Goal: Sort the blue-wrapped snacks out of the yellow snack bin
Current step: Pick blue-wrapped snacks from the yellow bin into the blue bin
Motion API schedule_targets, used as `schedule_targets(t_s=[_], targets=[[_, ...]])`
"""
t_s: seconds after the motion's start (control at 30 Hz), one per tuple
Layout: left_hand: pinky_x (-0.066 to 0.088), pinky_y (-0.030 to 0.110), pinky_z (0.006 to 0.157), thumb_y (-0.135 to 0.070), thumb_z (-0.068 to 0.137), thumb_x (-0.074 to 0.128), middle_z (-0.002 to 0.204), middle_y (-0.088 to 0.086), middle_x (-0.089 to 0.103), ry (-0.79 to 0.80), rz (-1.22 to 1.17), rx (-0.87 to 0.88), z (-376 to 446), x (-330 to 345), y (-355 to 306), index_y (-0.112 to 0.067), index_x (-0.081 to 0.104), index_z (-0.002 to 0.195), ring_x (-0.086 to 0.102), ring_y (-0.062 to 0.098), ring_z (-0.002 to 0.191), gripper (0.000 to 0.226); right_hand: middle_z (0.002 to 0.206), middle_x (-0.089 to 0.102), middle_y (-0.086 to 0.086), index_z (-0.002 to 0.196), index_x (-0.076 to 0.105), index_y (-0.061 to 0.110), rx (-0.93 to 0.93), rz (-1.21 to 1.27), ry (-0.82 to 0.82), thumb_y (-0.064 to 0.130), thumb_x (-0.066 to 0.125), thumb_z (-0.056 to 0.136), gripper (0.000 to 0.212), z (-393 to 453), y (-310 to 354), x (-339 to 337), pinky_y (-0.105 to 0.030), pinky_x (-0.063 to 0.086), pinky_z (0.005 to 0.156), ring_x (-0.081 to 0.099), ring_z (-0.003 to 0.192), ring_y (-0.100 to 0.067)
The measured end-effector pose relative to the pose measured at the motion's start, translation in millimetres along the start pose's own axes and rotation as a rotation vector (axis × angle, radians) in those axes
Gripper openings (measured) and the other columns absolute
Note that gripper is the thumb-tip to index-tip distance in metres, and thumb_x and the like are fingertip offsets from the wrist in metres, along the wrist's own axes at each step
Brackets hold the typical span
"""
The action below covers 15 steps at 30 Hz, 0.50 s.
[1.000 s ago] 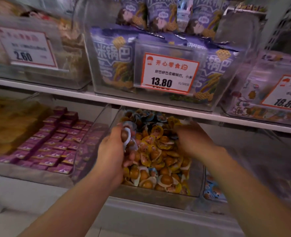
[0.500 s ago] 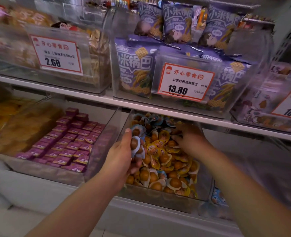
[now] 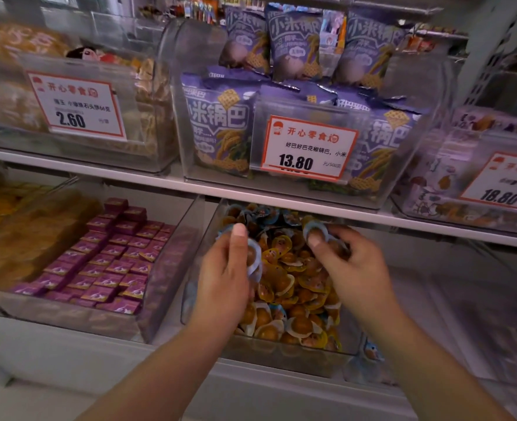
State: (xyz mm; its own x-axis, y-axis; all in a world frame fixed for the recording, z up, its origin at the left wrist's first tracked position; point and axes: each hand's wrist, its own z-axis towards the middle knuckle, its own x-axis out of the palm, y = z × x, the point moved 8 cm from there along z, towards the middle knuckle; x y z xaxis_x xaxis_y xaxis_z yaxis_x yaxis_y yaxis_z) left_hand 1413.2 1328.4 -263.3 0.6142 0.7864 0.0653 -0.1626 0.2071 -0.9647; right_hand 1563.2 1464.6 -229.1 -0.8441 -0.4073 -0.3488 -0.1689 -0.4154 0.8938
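A clear snack bin (image 3: 284, 349) on the lower shelf is full of round yellow-wrapped snacks (image 3: 293, 287), with several blue-wrapped ones (image 3: 263, 214) at its back. My left hand (image 3: 226, 278) hovers over the bin's left side and holds a small stack of blue-rimmed snacks (image 3: 253, 259) between thumb and fingers. My right hand (image 3: 345, 265) is over the bin's right side and pinches another blue-wrapped snack (image 3: 313, 230) lifted above the pile.
Left of the snack bin stands a bin of purple boxes (image 3: 108, 259). A white shelf edge (image 3: 281, 197) runs just above the hands, carrying bins of purple bags (image 3: 220, 123) with price tags (image 3: 308, 147). More blue snacks (image 3: 371, 352) lie in the bin to the right.
My right hand has risen out of the pile with a blue-wrapped snack pinched in it. My left hand still holds its stack and has shifted slightly. The camera has moved closer.
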Motion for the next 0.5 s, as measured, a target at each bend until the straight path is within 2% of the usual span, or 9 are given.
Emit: schedule_targets(t_s=[0.07, 0.13, 0.2, 0.27, 0.37, 0.43, 0.5], targets=[[0.043, 0.021, 0.050, -0.066, 0.092, 0.045, 0.074, -0.002, 0.064, 0.002, 0.068, 0.169, -9.5, 13.0, -11.6, -0.030, 0.059, 0.085, 0.055, 0.004, 0.057, 0.040, 0.085, 0.075, -0.006, 0.093, 0.077, 0.024, 0.298, 0.480, 0.051, 0.029, 0.064, 0.095, 0.015, -37.7, -14.5, 14.0, -0.027, 0.053, 0.052, 0.071, 0.068, -0.021], [0.046, 0.011, 0.059, -0.057, 0.086, 0.060, 0.086, -0.019, 0.065, 0.019, 0.143, 0.224, -19.5, 29.0, -15.0, -0.044, 0.057, 0.095, 0.062, -0.001, 0.074, 0.017, 0.094, 0.074, -0.017, 0.097, 0.078, 0.014, 0.552, 0.740, 0.166, 0.027, 0.059, 0.095, 0.023, -63.2, -24.3, 40.6, -0.033, 0.053, 0.055, 0.069, 0.073, -0.025], [0.052, 0.021, 0.074, -0.049, 0.076, 0.068, 0.096, -0.022, 0.063, 0.085, 0.219, 0.238, -28.3, 46.3, -12.7, -0.049, 0.056, 0.104, 0.063, 0.002, 0.089, 0.030, 0.103, 0.074, -0.018, 0.097, 0.078, 0.011, 0.692, 0.870, 0.234, 0.026, 0.052, 0.095, 0.030, -75.1, -27.6, 53.7, -0.036, 0.050, 0.068, 0.066, 0.087, -0.025], [0.051, 0.034, 0.085, -0.058, 0.071, 0.067, 0.108, -0.030, 0.055, 0.129, 0.366, 0.316, -36.0, 58.5, -15.6, -0.050, 0.055, 0.110, 0.057, 0.004, 0.102, 0.041, 0.099, 0.075, -0.014, 0.094, 0.078, 0.012, 0.738, 1.007, 0.240, 0.029, 0.047, 0.094, 0.035, -74.6, -28.1, 51.8, -0.036, 0.050, 0.075, 0.069, 0.091, -0.024], [0.043, 0.041, 0.103, -0.073, 0.084, 0.049, 0.131, -0.047, 0.027, 0.194, 0.526, 0.494, -51.0, 76.8, -26.8, -0.044, 0.050, 0.132, 0.043, 0.011, 0.125, 0.056, 0.113, 0.072, -0.013, 0.115, 0.073, 0.007, 0.734, 1.120, 0.230, 0.038, 0.054, 0.091, 0.044, -68.4, -26.0, 37.2, -0.037, 0.052, 0.087, 0.070, 0.101, -0.025], [0.032, 0.045, 0.111, -0.067, 0.097, 0.031, 0.149, -0.038, 0.020, 0.241, 0.679, 0.656, -65.9, 92.3, -29.0, -0.029, 0.040, 0.147, 0.028, 0.011, 0.142, 0.063, 0.119, 0.071, -0.013, 0.120, 0.070, 0.007, 0.716, 1.150, 0.218, 0.040, 0.056, 0.094, 0.045, -62.9, -26.6, 28.5, -0.035, 0.052, 0.092, 0.069, 0.108, -0.025], [0.021, 0.051, 0.115, -0.060, 0.102, 0.020, 0.162, -0.013, 0.022, 0.277, 0.852, 0.722, -74.6, 105.1, -25.3, -0.017, 0.027, 0.155, 0.017, 0.019, 0.151, 0.069, 0.115, 0.073, -0.012, 0.117, 0.072, 0.010, 0.660, 1.101, 0.177, 0.037, 0.059, 0.095, 0.037, -55.9, -28.7, 18.2, -0.035, 0.054, 0.092, 0.071, 0.106, -0.023]])
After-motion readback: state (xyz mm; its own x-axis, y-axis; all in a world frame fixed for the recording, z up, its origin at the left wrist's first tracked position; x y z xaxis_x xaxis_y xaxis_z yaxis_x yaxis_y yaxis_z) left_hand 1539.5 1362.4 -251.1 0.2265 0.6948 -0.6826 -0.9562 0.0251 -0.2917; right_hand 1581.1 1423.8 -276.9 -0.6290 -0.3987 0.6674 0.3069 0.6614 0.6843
